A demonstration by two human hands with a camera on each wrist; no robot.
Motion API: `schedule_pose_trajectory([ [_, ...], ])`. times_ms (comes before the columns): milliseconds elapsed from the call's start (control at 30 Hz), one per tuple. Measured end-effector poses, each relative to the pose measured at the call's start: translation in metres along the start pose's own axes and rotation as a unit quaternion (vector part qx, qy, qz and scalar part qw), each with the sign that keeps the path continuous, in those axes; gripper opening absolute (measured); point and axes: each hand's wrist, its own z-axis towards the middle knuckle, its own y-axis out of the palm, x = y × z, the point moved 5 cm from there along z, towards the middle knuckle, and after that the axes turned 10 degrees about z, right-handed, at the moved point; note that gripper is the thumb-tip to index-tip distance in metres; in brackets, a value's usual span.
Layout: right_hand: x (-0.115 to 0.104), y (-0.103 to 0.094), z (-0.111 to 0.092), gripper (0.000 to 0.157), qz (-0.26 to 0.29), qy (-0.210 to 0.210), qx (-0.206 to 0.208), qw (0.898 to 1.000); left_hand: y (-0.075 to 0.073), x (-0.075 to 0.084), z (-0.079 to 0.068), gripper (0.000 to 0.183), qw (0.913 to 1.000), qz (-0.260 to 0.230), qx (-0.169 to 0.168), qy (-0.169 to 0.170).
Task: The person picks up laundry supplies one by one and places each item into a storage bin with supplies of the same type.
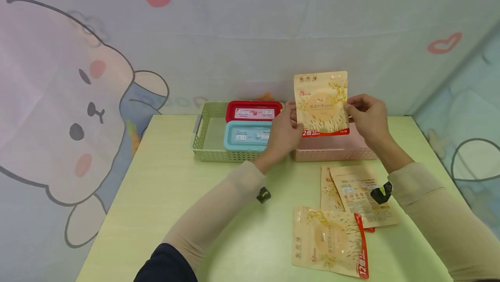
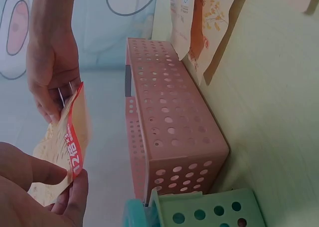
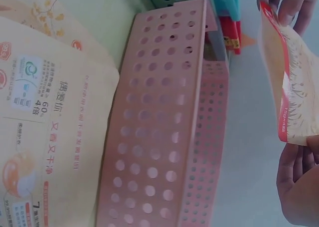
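A flat yellow pouch (image 1: 322, 102) with a red bottom band is held upright over the pink basket (image 1: 336, 155). My left hand (image 1: 284, 132) pinches its lower left edge, thumb in front and fingers behind. At the opposite edge my right hand (image 1: 369, 119) grips it between thumb and fingers. From the left wrist view, the pouch (image 2: 72, 137) is seen nearly edge-on, beside and above the basket's perforated wall (image 2: 174, 102). In the right wrist view its red band (image 3: 279, 87) faces the basket.
Left of the pink basket stands a green basket (image 1: 197, 143) holding a red-lidded box (image 1: 254, 112) and a blue-lidded box (image 1: 247, 136). Several similar pouches lie on the table in front: one nearest me (image 1: 330, 243), others overlapping (image 1: 363, 195). A printed curtain (image 1: 242, 34) hangs behind.
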Motion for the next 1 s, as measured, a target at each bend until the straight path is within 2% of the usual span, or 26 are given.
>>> schedule_pose_trajectory([
  [133,0.011,0.001,0.003,0.027,0.002,0.008,-0.005,1.0,0.004,0.002,0.0,0.049,0.9985,0.054,-0.003,0.001],
  [300,0.025,0.003,0.004,0.025,0.016,0.027,-0.01,0.999,0.01,0.005,0.0,0.053,0.991,0.131,-0.026,0.009],
  [500,0.035,0.003,0.007,0.016,0.028,0.036,-0.006,0.999,0.017,0.006,0.0,0.054,0.9872,0.15,-0.052,-0.007],
  [767,0.048,0.003,0.007,0.028,-0.001,0.069,-0.006,0.998,0.022,0.005,0.004,0.051,0.9798,0.184,-0.076,-0.023],
  [1000,0.054,0.007,0.012,0.026,-0.026,0.076,-0.024,0.996,0.03,0.001,0.009,0.049,0.9683,0.23,-0.09,-0.041],
])
